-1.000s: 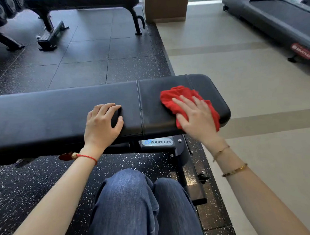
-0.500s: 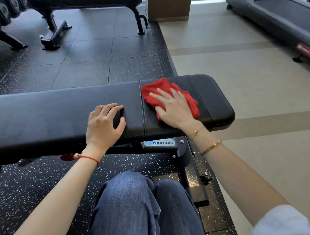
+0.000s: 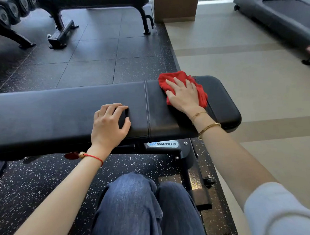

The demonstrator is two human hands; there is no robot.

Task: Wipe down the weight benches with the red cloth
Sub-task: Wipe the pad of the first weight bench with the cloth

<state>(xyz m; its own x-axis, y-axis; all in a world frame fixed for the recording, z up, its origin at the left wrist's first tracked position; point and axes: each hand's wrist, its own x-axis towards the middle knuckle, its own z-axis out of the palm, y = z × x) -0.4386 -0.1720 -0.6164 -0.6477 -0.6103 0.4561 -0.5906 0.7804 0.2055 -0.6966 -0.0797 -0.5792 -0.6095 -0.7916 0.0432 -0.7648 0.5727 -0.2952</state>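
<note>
A black padded weight bench (image 3: 52, 113) runs across the view in front of my knees. The red cloth (image 3: 201, 95) lies bunched on its right-hand pad, reaching the far edge. My right hand (image 3: 184, 96) presses flat on the cloth with fingers spread, covering its middle. My left hand (image 3: 109, 126) rests palm down on the longer left pad near the seam, fingers curled a little, holding nothing.
A second black bench (image 3: 92, 1) stands at the back on the dark rubber floor. Dumbbells on a rack (image 3: 2, 17) sit at the far left. A treadmill (image 3: 279, 14) is at the far right on the beige floor. A wooden pillar base (image 3: 176, 8) stands behind.
My right hand slid the red cloth left toward the seam, then back right and out to the pad's far edge. My left hand stayed in place.
</note>
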